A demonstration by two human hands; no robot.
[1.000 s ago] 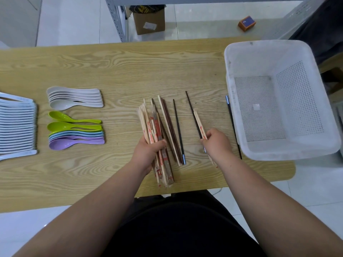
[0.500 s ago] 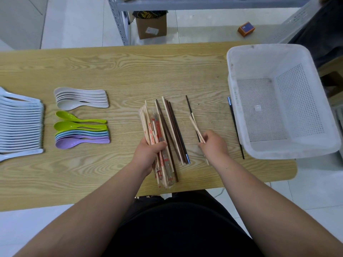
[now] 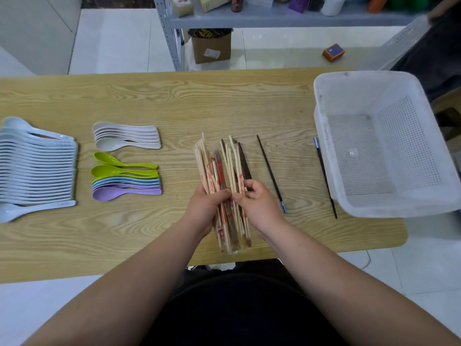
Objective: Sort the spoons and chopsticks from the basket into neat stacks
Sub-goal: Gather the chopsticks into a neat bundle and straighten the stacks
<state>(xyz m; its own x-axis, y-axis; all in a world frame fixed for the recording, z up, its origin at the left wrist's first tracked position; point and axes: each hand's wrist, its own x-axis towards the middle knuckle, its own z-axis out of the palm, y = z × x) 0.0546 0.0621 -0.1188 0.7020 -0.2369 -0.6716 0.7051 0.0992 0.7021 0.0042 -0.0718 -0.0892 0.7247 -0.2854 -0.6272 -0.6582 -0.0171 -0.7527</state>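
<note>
Fingers (image 3: 220,194) of the left hand (image 3: 205,208) curl round the bundle (image 3: 224,168) of chopsticks from its left side, clasping it below the middle. The right hand (image 3: 260,204) meets it from the other side: thumb and bent fingers pinch the sticks at the bundle's right edge, close against the left hand's fingertips. Both hands grasp the same bundle.

The bundle is mixed: pale wooden sticks with red print, some in clear wrappers, and a few dark brown ones. It fans out a little at the far end, and its near end comes close to the edge of the table (image 3: 174,101). Whether it rests on the wood or is held just off it, I cannot tell.

Just right of the bundle, a dark stick (image 3: 270,171) with a blue tip lies alone on the table, apart from the right hand. Farther right of the bundle, a second stick (image 3: 324,174) of the same kind lies just beside the left wall of the white basket (image 3: 321,116).

Left of the bundle sit nested white spoons (image 3: 127,138), then two green spoons (image 3: 119,168), and touching those a blue and purple nest (image 3: 124,187). Well left of the bundle runs a long row of pale spoons (image 3: 37,168), handles pointing toward it.

Beyond the bundle, on the floor, a box (image 3: 212,49) stands under a shelf (image 3: 274,18).
</note>
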